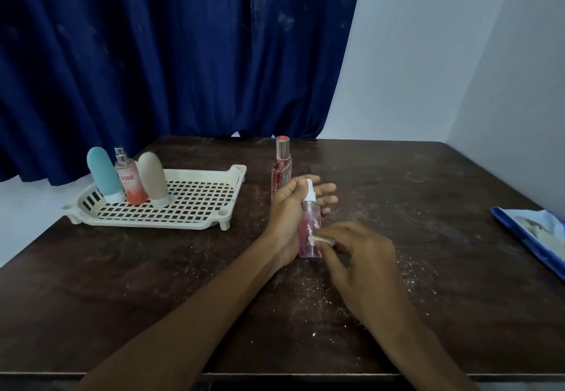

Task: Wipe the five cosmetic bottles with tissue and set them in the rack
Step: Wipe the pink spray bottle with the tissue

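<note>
The spray bottle (pixel 309 225) stands near upright at the table (pixel 153 283), nozzle up. The left hand (pixel 286 210) clasps it, fingers (pixel 327 190) behind and thumb in front. The right hand (pixel 363 259) pinches tissue (pixel 323 240) against its lower side. Behind the left fingers stands a tall bottle (pixel 282 161) — half hidden.

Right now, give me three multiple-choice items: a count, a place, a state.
1. How many bottles stand in the rack? A two; B five; C three.
2. Where is the tall red bottle? A in the rack; B upright on the table behind the left hand; C lying flat.
3. The right hand is: A pinching tissue against the pink spray bottle; B open, idle; C lifting the rack.
Answers: C, three at its left end; B, it stands outside the rack; A, white wad in its grip.
</note>
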Motion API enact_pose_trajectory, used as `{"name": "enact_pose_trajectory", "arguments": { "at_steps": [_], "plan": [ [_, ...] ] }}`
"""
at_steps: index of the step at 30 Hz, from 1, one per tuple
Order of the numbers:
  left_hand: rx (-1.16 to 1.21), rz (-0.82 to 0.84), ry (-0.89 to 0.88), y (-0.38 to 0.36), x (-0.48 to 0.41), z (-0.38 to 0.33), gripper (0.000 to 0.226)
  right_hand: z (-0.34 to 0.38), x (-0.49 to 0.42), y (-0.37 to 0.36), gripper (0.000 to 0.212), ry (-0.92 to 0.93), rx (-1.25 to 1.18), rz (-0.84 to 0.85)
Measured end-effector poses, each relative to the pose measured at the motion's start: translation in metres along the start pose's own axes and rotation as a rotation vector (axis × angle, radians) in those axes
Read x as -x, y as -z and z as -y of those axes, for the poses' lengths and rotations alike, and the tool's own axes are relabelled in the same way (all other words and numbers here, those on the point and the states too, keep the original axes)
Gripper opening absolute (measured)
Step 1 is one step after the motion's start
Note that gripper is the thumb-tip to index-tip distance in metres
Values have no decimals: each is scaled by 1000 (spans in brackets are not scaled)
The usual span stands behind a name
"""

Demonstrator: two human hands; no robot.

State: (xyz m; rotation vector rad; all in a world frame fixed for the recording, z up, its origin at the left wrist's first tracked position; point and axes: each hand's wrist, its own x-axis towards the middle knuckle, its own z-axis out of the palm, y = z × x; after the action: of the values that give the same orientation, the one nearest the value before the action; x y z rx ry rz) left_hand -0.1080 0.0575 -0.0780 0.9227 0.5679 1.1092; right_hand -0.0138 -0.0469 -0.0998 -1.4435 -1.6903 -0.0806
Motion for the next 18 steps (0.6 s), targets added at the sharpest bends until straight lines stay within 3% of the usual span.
{"name": "enact_pose_trajectory", "arguments": {
  "at_steps": [13,18],
  "plan": [
    [-12,-7,-13,-2,2,1,26,1,-30,-6,21,1,46,-121],
    [19,-38,-47,-2,2,5,23,4,-5,-1,15,-58,15,-45]
  ]
}}
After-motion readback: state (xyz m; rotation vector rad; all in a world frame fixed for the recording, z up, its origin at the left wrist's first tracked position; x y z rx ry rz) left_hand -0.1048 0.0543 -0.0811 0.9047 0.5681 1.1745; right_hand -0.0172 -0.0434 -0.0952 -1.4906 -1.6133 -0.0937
